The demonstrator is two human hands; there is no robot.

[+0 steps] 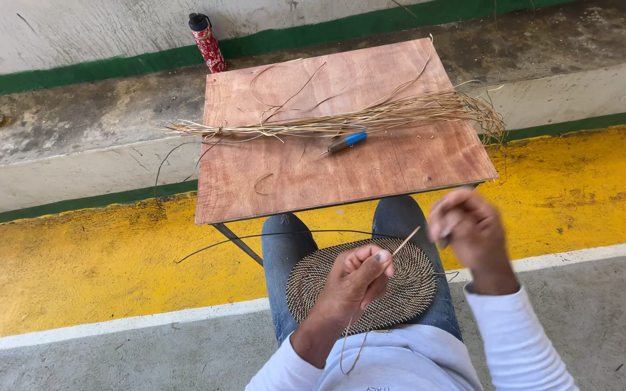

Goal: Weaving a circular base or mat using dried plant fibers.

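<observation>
1. Left hand (pixel 356 279) rests on a round woven mat (pixel 320 279) in the lap, grip pinched on a thin fibre strand (pixel 406 242)
2. Right hand (pixel 472 232), blurred, grip closed on the strand's upper end
3. Counter (pixel 400 170) carries a fibre bundle (pixel 371 117) and a blue-handled tool (pixel 347 141)

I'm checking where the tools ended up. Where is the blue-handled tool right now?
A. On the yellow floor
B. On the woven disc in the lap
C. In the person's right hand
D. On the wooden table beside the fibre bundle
D: the blue-handled tool lies on the wooden table, just in front of the fibre bundle, away from both hands.
</observation>
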